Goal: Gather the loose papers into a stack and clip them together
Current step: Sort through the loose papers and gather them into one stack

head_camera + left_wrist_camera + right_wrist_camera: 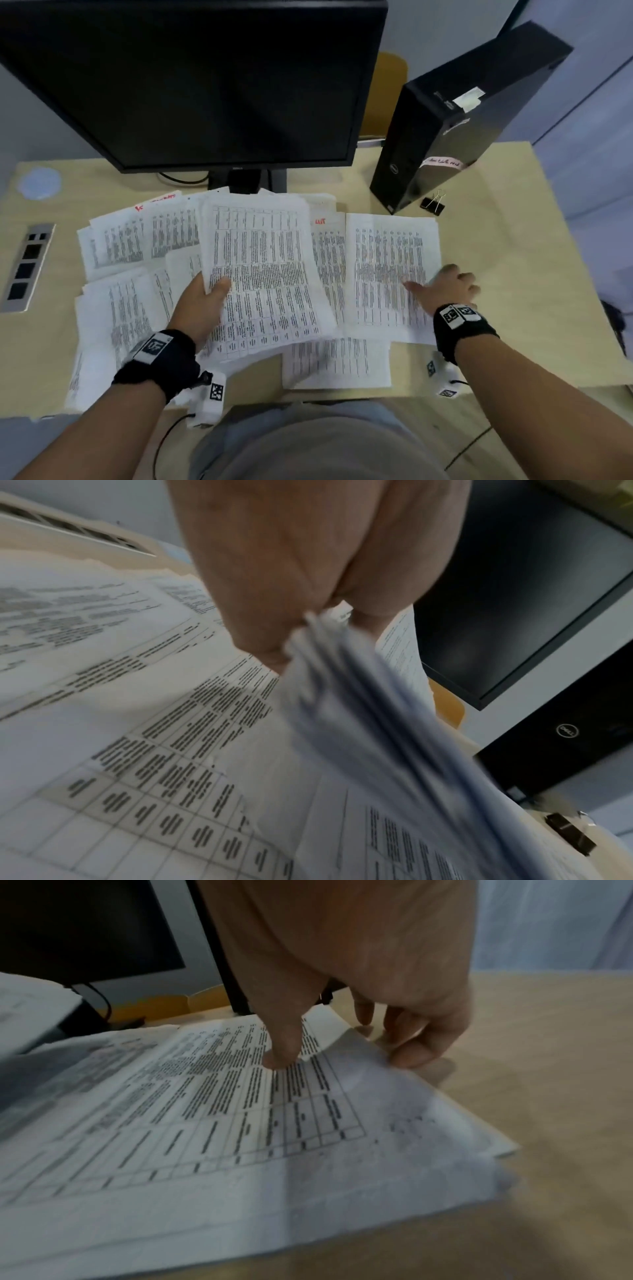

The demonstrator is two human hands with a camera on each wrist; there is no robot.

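Observation:
Loose printed sheets (120, 246) lie spread over the wooden desk (513, 257). My left hand (219, 287) grips a sheaf of papers (263, 267) by its left edge, thumb on top, and holds it tilted above the pile. The left wrist view shows the sheaf (359, 696) fanned out below that hand (301, 631). My right hand (442, 284) is at the right edge of another printed sheet (387, 274). In the right wrist view its thumb (281, 1056) presses on this sheet (240, 1123) and its fingers curl under the lifted edge. A black binder clip (433, 205) lies beside the computer tower.
A dark monitor (205, 85) stands behind the papers and a black computer tower (445, 137) at the back right. A metal socket panel (27, 267) and a round cap (39, 183) are set into the desk's left side. One sheet (335, 363) lies near the front edge.

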